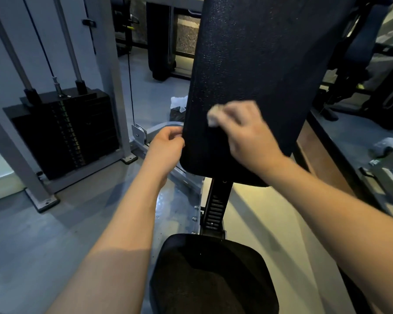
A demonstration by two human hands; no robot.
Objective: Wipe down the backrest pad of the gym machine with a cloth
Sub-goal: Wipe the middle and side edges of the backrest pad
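One tall black backrest pad (259,64) stands upright ahead of the person, its top cut off by the frame edge. Left of the pad sits one weight stack (64,132) of black plates inside a grey frame, with two chrome guide rods rising from it. Directly below the pad is one black seat cushion (211,275), its near edge out of view, joined to the pad by a notched black post (217,205).

Two bare hands are up at the pad's lower part. The right hand (245,132) is closed around a small pale cloth (213,117) and rests against the pad's face; both are smeared with motion blur, so the cloth's shape is hard to make out. The left hand (166,143) curls its fingers onto the pad's left edge, gripping it.

Behind the pad's left edge, on the floor, a dark bag (178,107) with crumpled white material at its top peeks out, half hidden; its contents cannot be told.
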